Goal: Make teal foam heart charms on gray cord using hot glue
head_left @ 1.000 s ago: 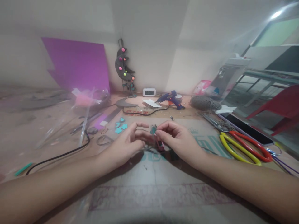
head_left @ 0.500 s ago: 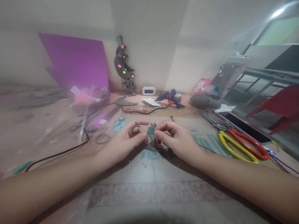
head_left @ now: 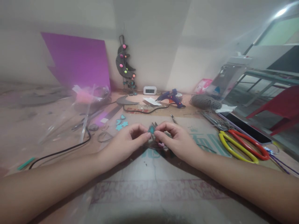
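My left hand [head_left: 134, 137] and my right hand [head_left: 174, 137] meet over the middle of the table. Between their pinched fingertips is a small teal cut-out piece [head_left: 151, 129]; its exact shape is too small and blurred to tell. Just behind and under the fingers lie small snips with pink on the handle [head_left: 161, 145], their pointed tips showing past the teal piece and the rest partly covered by my right hand. A dark cord [head_left: 154, 147] runs beneath my fingers. Several teal flower and heart cut-outs [head_left: 121, 123] lie to the left beyond my left hand.
A blue glue gun [head_left: 173, 98], a grey crescent [head_left: 126, 100] and a white clock [head_left: 149, 90] sit toward the wall. On the right are scissors with red and yellow handles [head_left: 238, 147], a phone [head_left: 247, 127] and grey yarn [head_left: 205, 101]. Plastic wrapping [head_left: 85, 118] covers the left side.
My left fingers have closed in from spread to a pinch at the teal piece, which my right fingers held before. The view has shifted slightly.
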A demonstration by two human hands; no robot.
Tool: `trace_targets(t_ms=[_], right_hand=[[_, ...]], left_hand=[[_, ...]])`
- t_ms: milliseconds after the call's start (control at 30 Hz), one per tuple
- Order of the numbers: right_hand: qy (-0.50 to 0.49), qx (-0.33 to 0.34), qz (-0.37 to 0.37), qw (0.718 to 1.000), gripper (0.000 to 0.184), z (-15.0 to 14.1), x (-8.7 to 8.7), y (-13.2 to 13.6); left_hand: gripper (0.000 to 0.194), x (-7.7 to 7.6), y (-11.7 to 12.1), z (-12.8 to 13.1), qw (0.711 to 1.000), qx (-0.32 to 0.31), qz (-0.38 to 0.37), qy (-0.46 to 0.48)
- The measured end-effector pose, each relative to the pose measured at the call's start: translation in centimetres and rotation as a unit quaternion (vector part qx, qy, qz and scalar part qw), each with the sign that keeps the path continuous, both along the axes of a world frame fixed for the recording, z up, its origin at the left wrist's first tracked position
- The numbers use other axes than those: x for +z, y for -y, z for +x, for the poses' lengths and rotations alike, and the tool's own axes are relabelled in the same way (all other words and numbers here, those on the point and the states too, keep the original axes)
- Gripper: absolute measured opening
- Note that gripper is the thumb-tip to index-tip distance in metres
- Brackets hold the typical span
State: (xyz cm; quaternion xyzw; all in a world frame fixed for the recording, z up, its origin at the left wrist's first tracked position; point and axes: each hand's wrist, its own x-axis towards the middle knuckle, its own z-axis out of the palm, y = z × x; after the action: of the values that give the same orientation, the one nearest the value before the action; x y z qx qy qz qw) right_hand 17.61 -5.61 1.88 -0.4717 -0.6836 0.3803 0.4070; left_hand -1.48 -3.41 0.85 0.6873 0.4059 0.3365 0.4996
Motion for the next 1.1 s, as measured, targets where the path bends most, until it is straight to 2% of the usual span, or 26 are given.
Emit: trace_targets(t_ms=[167,433,600,767,1000,1100], right_hand=[[-0.054,0.014,-0.049,0.997,0.023,0.0,-0.1,-0.1],[-0.012,-0.004,-0.029,0.999,0.015,-0.2,0.3,0.1],[0.002,-0.021,-0.016,1.0,0.017,-0.1,0.3,0.2],[0.043,-0.037,0.034,0.998,0.015,-0.1,0.5,0.3],[0.029,-0.04,0.019,0.999,0.017,0.0,0.4,0.3],[0.021,-0.04,0.014,0.999,0.017,0.0,0.3,0.3]], left_hand=[[0.023,0.4,0.3,-0.1,0.998,0.01,0.049,-0.04],[0.017,1.2,0.7,0.1,0.989,-0.01,0.128,-0.076],[0.018,1.0,0.5,-0.1,0.991,-0.014,0.116,-0.067],[0.022,0.9,0.4,-0.1,0.991,-0.071,0.096,-0.067],[0.026,0.6,0.4,-0.1,0.99,-0.039,0.107,-0.082],[0.02,0.7,0.6,0.0,0.992,-0.035,0.093,-0.076]])
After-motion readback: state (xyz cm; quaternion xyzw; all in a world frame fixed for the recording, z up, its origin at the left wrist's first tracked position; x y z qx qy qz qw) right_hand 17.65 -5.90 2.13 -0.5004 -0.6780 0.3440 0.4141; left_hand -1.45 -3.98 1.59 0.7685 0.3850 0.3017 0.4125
